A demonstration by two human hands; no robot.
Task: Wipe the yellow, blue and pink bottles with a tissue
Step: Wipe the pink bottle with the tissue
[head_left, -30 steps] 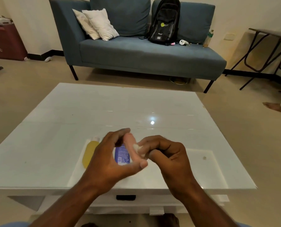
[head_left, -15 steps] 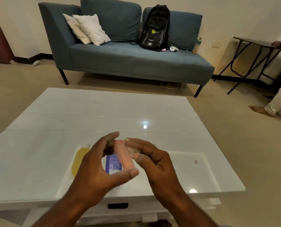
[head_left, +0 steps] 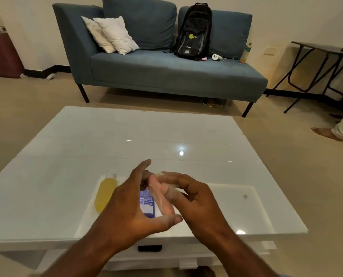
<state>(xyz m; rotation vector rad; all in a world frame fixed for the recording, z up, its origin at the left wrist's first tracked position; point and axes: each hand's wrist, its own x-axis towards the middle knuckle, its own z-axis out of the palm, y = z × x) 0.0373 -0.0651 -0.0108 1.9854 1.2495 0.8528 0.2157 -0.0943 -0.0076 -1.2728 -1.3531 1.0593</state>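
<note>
My left hand [head_left: 130, 204] holds the pink bottle [head_left: 162, 200] lengthwise between thumb and fingertips, just above the near part of the white table [head_left: 126, 136]. My right hand [head_left: 194, 198] curls over the bottle's upper half and presses a small pale tissue [head_left: 160, 174] against it; most of the tissue is hidden under the fingers. The blue bottle [head_left: 146, 205] lies on the table behind my left hand, partly covered by it. Left of it, the yellow bottle [head_left: 105, 193] lies on its side with its cap pointing away.
A blue sofa [head_left: 166, 74] with white cushions and a black backpack [head_left: 193, 31] stands beyond the table. A folding table [head_left: 316, 66] is at the right wall. Another person's foot [head_left: 326, 133] rests on the floor at the right.
My right fingers with the tissue have slid along the pink bottle toward its far end. My left hand has turned the bottle to point away from me, its fingers now straighter.
</note>
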